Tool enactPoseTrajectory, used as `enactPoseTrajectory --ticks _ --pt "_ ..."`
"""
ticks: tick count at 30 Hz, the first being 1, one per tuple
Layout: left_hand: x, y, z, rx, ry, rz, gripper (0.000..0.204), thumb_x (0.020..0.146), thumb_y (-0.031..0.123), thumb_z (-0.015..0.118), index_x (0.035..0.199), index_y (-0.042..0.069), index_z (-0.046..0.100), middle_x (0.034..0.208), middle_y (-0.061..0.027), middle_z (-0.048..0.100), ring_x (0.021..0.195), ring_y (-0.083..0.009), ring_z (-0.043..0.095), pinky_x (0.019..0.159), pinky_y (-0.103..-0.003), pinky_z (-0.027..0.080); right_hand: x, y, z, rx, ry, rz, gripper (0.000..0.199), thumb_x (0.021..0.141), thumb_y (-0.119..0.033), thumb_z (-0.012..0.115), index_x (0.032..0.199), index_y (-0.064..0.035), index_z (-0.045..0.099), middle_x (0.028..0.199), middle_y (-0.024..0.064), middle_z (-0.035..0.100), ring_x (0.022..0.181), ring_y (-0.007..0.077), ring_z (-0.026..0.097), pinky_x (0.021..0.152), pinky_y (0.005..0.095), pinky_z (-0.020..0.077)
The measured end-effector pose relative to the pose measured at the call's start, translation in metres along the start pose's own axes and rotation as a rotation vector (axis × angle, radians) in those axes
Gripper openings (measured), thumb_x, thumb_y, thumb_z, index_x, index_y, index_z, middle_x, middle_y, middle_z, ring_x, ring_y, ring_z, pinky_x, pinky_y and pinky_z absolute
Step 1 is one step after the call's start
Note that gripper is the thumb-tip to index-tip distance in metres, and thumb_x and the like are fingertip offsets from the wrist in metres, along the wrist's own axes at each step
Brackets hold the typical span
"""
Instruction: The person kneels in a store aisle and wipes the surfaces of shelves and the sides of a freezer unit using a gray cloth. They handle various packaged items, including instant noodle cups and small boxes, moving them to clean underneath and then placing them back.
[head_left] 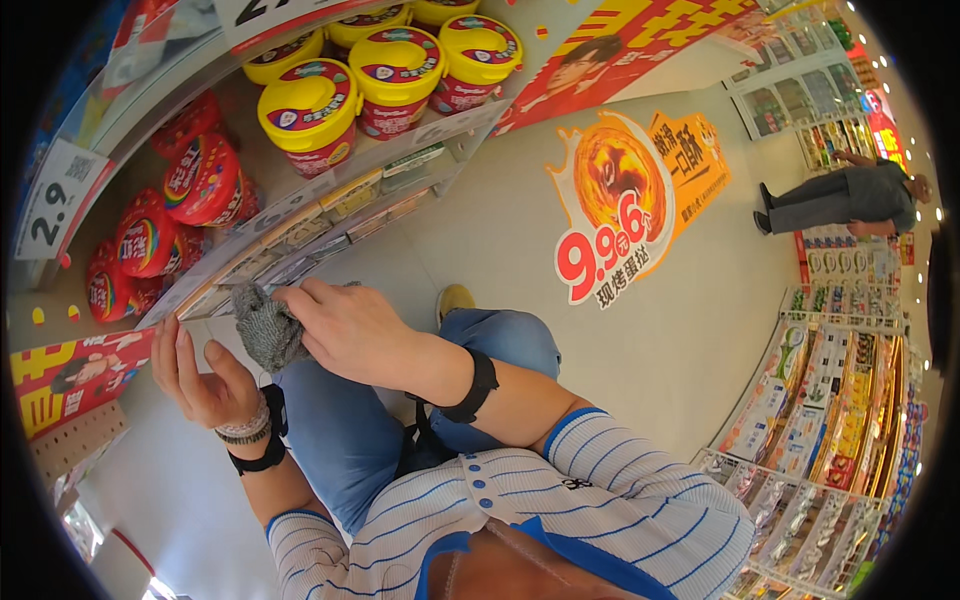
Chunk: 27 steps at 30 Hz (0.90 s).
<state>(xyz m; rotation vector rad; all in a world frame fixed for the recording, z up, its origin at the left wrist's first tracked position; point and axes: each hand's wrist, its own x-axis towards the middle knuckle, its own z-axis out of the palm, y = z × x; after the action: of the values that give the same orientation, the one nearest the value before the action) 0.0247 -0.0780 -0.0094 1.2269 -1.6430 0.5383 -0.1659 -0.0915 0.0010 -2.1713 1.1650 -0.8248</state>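
Before you: tiered shop shelf (300, 195), stocked with containers. At your right, wire rack (800, 484), compartments filled with packets. On shelf: red tubs with yellow lids (400, 65), closed, contents hidden; left of them, round red containers (200, 180), some tilted, contents hidden too. Your right hand (345, 330) grasps crumpled gray cloth (268, 330) near shelf edge. Your left hand (215, 390) just beside cloth, fingers extended, released.
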Motion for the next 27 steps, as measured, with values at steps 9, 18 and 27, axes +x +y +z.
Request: enactPoseTrajectory --ticks 9,18,27 --pt "-0.080 -0.020 0.018 -0.211 -0.230 -0.570 0.038 0.076 0.006 0.071 0.112 -0.001 0.061 0.109 -0.0142 0.064 0.100 -0.0273 0.061 0.089 -0.036 0.047 -0.008 -0.005 0.009 0.029 0.005 -0.043 0.023 0.079 -0.015 0.064 0.094 -0.0040 0.050 0.078 0.0116 0.057 0.068 0.0341 0.060 0.057 0.0429 0.0484" --pt "-0.065 0.030 0.017 -1.039 -0.168 -0.926 0.074 0.093 0.057 0.044 0.141 0.002 0.029 0.124 -0.0117 0.056 0.115 -0.0221 0.053 0.098 -0.036 0.041 0.008 -0.007 0.021 0.223 -0.014 0.106 0.034 0.080 -0.014 0.064 0.106 -0.0021 0.047 0.101 0.0185 0.053 0.078 0.0414 0.058 0.063 0.0470 0.0490" --pt "-0.053 0.005 0.015 -0.663 0.598 -1.110 0.026 0.092 0.002 0.054 0.117 0.002 0.046 0.112 -0.0087 0.057 0.100 -0.0142 0.055 0.086 -0.029 0.047 0.005 -0.011 0.021 0.082 -0.094 -0.059 0.050 0.080 -0.018 0.068 0.126 -0.0062 0.050 0.116 0.0125 0.057 0.088 0.0327 0.062 0.072 0.0406 0.0517"
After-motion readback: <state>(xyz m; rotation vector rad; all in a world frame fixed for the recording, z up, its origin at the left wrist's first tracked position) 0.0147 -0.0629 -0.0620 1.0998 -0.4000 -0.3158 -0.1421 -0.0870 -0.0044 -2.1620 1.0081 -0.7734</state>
